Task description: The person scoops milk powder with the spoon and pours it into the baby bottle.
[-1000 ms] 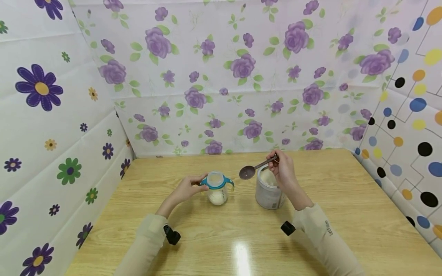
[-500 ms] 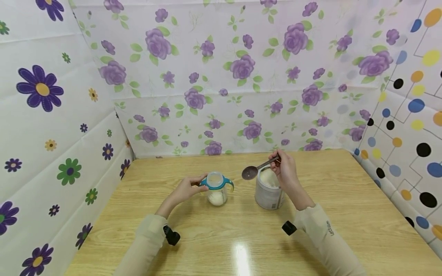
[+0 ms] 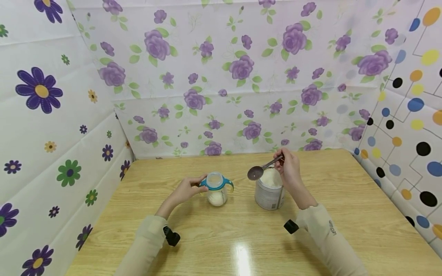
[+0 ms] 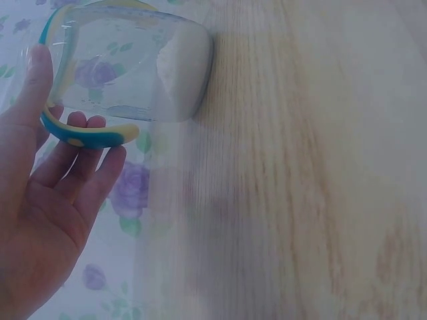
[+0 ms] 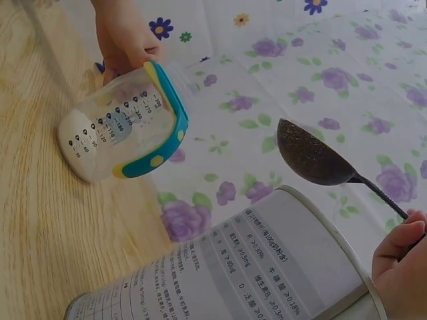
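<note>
Both hands are busy: the left hand (image 3: 184, 190) curls round the teal collar of the light, clear bottle (image 3: 216, 188) standing on the bench (image 3: 345, 214); the right hand (image 3: 290, 170) pinches a stiff spoon (image 3: 257, 172) by its handle over the open powder tin (image 3: 270, 191)

The head view is bright and evenly lit, with soft, faint shadows under the sleeves. A white glare patch sits on the table (image 3: 241, 257) at the lower centre of the frame, pointing to a light overhead. Straight edges bow toward the corners, a wide-lens distortion. The left wrist view is washed out and hazy: the wood grain smears at centre and lower right, and the bottle (image 4: 127, 67) at upper left looks soft. The right wrist view is sharper, though the can (image 5: 260, 280) along the bottom blurs slightly.
</note>
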Demonstrator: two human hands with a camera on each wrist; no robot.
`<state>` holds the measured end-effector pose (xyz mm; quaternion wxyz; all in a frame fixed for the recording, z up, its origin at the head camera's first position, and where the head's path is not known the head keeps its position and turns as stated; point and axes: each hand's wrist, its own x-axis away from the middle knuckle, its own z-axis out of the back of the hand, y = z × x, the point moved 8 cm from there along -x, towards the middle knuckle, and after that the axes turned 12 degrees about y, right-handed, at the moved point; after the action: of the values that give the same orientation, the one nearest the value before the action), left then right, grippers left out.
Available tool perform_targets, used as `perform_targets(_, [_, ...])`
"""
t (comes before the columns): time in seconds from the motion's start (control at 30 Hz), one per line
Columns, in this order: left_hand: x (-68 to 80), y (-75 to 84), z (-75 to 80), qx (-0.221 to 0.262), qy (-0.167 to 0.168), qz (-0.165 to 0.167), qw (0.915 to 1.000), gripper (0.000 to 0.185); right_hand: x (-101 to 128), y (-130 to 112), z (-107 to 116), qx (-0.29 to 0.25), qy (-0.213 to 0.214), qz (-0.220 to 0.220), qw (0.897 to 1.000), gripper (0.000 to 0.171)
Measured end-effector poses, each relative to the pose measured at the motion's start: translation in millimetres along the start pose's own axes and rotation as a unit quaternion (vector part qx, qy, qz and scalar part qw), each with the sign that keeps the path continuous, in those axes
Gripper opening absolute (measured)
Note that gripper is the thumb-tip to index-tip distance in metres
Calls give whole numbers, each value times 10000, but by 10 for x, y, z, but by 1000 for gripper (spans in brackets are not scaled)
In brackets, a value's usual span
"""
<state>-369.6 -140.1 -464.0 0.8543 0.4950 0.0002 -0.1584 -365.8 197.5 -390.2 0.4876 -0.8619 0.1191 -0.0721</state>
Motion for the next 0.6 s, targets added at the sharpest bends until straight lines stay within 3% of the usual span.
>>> perform_targets(0.23, [-9, -5, 1, -19, 1, -51, 10000, 65, -29, -41, 23, -200, 110, 199, 9995, 38])
perform_targets(0.4, [-1, -5, 0, 8, 0, -38, 10000, 63, -24, -93, 27, -26, 115, 585, 9982, 38])
perform_targets(0.6, [3, 2, -7, 70, 2, -40, 10000, 61, -30, -141, 62, 240, 458, 931, 9943, 39])
